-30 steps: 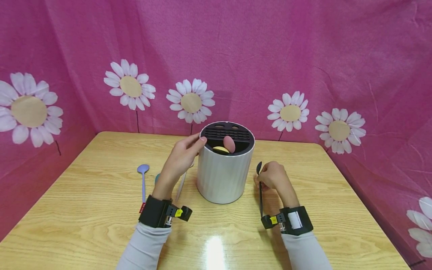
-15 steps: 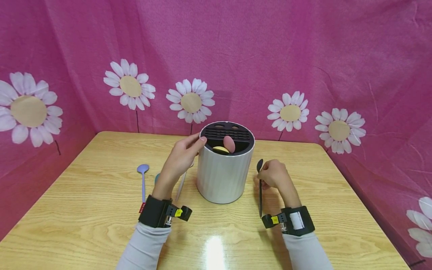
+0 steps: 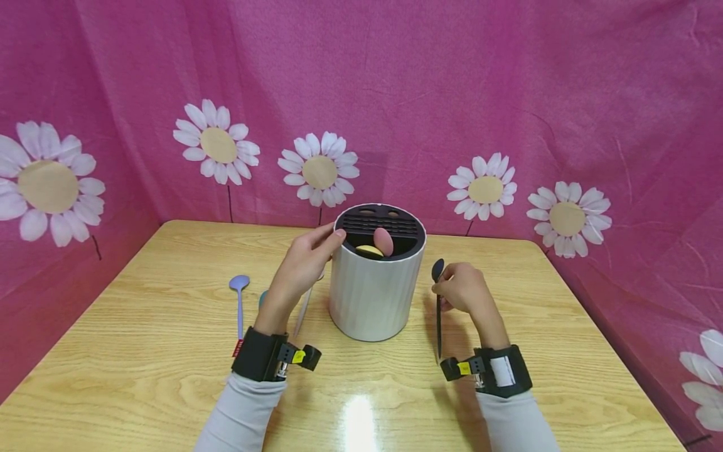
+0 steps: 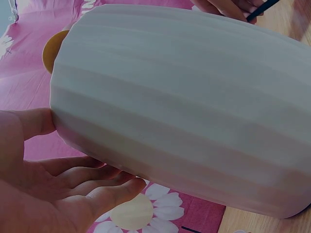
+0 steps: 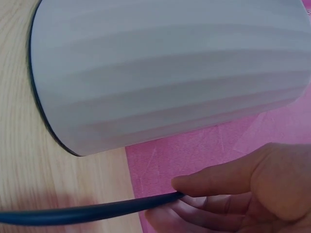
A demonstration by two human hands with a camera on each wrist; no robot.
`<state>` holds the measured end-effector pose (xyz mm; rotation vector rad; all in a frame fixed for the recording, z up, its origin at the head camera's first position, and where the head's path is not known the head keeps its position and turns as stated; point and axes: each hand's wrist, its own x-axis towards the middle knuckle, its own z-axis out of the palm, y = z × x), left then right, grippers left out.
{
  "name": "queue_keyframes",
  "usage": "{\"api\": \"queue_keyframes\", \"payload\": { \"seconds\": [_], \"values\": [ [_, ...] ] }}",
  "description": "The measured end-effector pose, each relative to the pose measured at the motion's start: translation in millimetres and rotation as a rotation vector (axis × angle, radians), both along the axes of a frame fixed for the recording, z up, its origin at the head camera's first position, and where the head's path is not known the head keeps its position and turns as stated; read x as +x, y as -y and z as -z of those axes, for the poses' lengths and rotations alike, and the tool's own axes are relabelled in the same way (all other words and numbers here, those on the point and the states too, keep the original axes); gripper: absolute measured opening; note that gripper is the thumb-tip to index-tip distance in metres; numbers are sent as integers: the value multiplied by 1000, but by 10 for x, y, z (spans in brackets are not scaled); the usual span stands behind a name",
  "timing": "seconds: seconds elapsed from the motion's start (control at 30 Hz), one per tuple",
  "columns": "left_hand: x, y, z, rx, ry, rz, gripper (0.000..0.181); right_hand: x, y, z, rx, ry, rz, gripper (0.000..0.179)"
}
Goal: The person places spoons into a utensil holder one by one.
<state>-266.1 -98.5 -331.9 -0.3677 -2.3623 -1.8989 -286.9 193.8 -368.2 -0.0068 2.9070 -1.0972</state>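
Observation:
A white ribbed utensil holder (image 3: 373, 295) with a black slotted top stands mid-table. My left hand (image 3: 305, 260) rests against its left side near the rim, thumb at the rim. In the left wrist view, the fingers (image 4: 92, 182) lie nearly straight along its wall. To the right of the holder, my right hand (image 3: 463, 289) pinches a black spoon (image 3: 439, 323) by the upper handle, between thumb and fingers. The spoon's bowl points away, up past the fingers, and its handle slants down toward me. The right wrist view shows the dark handle (image 5: 82, 213) running left from the fingertips.
A pink rounded utensil head (image 3: 383, 242) and a yellow one (image 3: 369, 251) stick out of the holder's opening. On the table at left lie a lavender spoon (image 3: 240, 295), a white-handled utensil (image 3: 303, 312) and a teal piece (image 3: 263, 297) partly behind the left arm. A pink flowered cloth (image 3: 407, 94) hangs behind.
My right hand has risen slightly and shifted a little to the right, with the black spoon moving along in its fingers. The left hand and the holder have stayed in place.

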Motion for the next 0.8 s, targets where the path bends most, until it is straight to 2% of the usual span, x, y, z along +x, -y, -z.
{"api": "queue_keyframes", "payload": {
  "seconds": [0.27, 0.47, 0.6, 0.8],
  "values": [
    [7, 2, -8, 0, 1, 2, 48, 25, -11, -78, -18, -16, 3, 12],
    [6, -1, -6, -2, -3, 1, 48, 66, -12, -163, -22, -61, 13, 13],
    [3, -4, -3, -3, -2, 0, 49, 99, -13, -226, -34, -106, 27, 15],
    [0, -4, -2, -4, 2, 2, 49, 160, 14, -316, -61, -219, 49, 17]
  ]
}}
